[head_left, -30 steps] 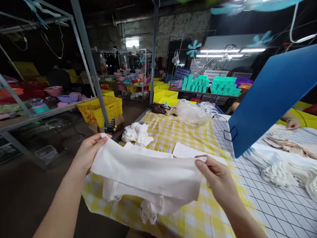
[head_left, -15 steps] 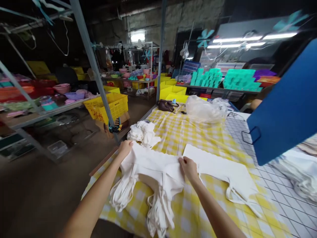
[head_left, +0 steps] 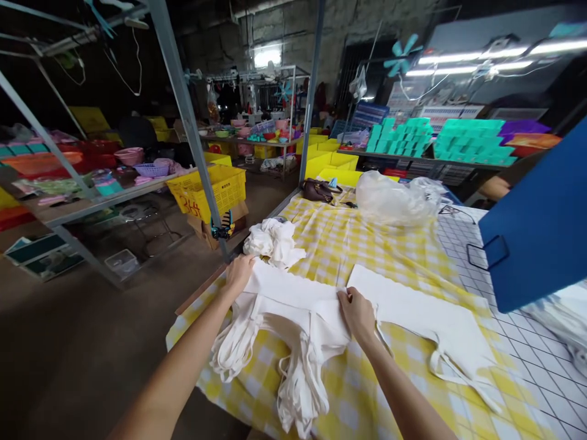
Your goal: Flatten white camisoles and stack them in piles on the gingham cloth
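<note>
A stack of white camisole-like garments [head_left: 293, 296] lies on a yellow checked cloth [head_left: 330, 232], its bundled thin straps hanging toward me. My left hand [head_left: 240, 275] is closed on the stack's upper left corner. At the upper right corner my right hand [head_left: 356, 310] pinches the edge, thumb and fingers together. Just right of that hand, another white garment [head_left: 422, 311] is spread flat with a strap loop trailing down. A crumpled white fabric heap [head_left: 274, 242] sits beyond my left hand.
A clear plastic bag [head_left: 394, 198] and a dark brown bag [head_left: 318, 189] lie at the far end. A blue board [head_left: 536, 226] stands over the right side. A metal post [head_left: 186, 116] rises at the left edge, beside a yellow crate [head_left: 224, 189].
The view has turned slightly left, so everything sits further right in the picture. Both hands keep their hold on the garment stack, which looks pulled about equally flat.
</note>
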### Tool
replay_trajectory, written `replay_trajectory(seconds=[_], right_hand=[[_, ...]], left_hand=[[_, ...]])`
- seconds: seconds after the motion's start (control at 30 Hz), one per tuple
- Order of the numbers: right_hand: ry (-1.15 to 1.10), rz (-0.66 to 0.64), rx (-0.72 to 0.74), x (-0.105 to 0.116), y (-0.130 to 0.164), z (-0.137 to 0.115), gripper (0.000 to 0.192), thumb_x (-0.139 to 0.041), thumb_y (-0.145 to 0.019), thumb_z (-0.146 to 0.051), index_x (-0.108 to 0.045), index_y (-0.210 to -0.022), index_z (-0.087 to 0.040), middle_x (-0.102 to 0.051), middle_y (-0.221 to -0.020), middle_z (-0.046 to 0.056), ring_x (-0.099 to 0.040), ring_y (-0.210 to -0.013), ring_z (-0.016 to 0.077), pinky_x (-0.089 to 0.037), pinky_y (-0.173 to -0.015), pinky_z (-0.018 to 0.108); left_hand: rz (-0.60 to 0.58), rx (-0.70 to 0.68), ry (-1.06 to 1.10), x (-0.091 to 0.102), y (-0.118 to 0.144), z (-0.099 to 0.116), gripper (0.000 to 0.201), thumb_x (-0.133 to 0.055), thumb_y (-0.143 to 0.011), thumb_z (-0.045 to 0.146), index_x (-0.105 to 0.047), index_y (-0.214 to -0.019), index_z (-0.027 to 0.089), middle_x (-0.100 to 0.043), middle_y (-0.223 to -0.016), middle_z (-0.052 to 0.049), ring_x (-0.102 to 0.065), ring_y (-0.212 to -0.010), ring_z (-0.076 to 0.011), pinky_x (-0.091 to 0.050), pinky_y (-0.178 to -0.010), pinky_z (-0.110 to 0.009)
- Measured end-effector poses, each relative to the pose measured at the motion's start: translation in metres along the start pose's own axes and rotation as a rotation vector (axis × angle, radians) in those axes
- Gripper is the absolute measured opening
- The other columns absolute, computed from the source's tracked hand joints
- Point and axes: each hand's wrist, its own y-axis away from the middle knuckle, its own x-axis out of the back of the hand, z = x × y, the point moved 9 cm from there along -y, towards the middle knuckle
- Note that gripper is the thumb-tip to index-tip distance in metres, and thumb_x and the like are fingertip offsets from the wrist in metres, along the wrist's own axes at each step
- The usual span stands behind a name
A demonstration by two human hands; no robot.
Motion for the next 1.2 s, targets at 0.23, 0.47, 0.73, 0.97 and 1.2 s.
replay_trajectory(seconds=[0.23, 0.47, 0.73, 0.97, 1.2], right_hand=[[-0.04, 0.028, -0.006, -0.006, -0.002, 0.007, 0.024, -0.039, -0.085, -0.036, -0.057, -0.08, -0.019, -0.064, -0.074, 0.006, -0.056, -0.068, 0.0183, -0.027, -0.055, 0.025], [-0.125, 0.046, -0.018, -0.011, 0.006, 0.01, 0.026, -0.035, -0.086, -0.036, -0.052, -0.096, -0.019, -0.063, -0.08, 0.007, -0.057, -0.071, 0.0194, -0.031, -0.059, 0.026], [-0.135, 0.347, -0.032, 0.05, 0.007, 0.119, 0.034, -0.036, -0.082, -0.032, -0.05, -0.106, -0.013, -0.057, -0.098, 0.012, -0.053, -0.09, 0.0232, -0.038, -0.078, 0.032], [0.095, 0.376, -0.44, 0.119, -0.017, 0.253, 0.041, -0.04, -0.081, -0.028, -0.052, -0.113, -0.005, -0.051, -0.113, 0.022, -0.045, -0.108, 0.0307, -0.036, -0.082, 0.037], [0.064, 0.351, -0.463, 0.112, -0.054, 0.272, 0.034, -0.047, -0.078, -0.034, -0.06, -0.099, -0.011, -0.06, -0.102, 0.018, -0.054, -0.097, 0.03, -0.036, -0.079, 0.041]], left_hand=[[-0.014, 0.046, -0.001, 0.001, 0.0, -0.003, 0.029, -0.039, -0.087, 0.035, -0.061, -0.102, 0.023, -0.067, -0.096, -0.011, -0.062, -0.089, -0.0235, -0.041, -0.065, -0.027], [0.054, -0.019, -0.177, 0.006, 0.009, 0.005, 0.038, -0.027, -0.091, 0.035, -0.057, -0.104, 0.016, -0.064, -0.094, -0.014, -0.061, -0.082, -0.0256, -0.041, -0.065, -0.031], [0.293, -0.304, -0.282, 0.037, 0.018, 0.068, 0.037, -0.037, -0.086, 0.031, -0.05, -0.114, 0.011, -0.058, -0.101, -0.015, -0.052, -0.097, -0.0288, -0.039, -0.077, -0.036], [-0.239, -0.52, 0.08, -0.035, 0.013, 0.208, 0.029, -0.044, -0.08, 0.019, -0.056, -0.106, 0.015, -0.06, -0.112, -0.01, -0.054, -0.103, -0.0207, -0.039, -0.086, -0.029], [-0.435, -0.405, 0.112, -0.108, 0.002, 0.31, 0.022, -0.056, -0.07, 0.021, -0.065, -0.089, 0.015, -0.069, -0.094, -0.011, -0.063, -0.088, -0.0217, -0.045, -0.067, -0.025]])
